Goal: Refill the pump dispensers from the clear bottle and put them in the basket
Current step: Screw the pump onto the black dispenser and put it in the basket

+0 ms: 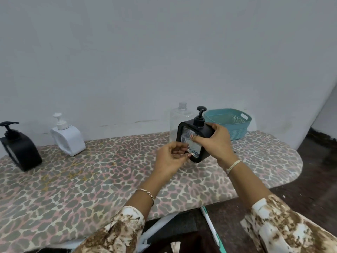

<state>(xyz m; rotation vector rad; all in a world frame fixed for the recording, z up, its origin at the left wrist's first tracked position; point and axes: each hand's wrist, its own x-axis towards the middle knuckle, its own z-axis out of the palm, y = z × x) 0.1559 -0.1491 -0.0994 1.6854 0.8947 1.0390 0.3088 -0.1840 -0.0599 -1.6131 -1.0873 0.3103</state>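
Left hand [171, 157] pinches the lower corner, right hand [217, 141] wraps the tilted black dispenser [189, 125], pump up; basket [238, 133] sits just upper-right of it, right hand nearer.

Teal basket [235, 128], leopard-print board cover [91, 179]

Plain pale grey wall [164, 52] behind, scuffed low along table's back edge, turns a corner far rt. Table [82, 183] w/ leopard-print cover, rt end rounded. Dark brown floor [313, 172] past rt end. White frame bar [160, 221] under front edge. Soft, even light.
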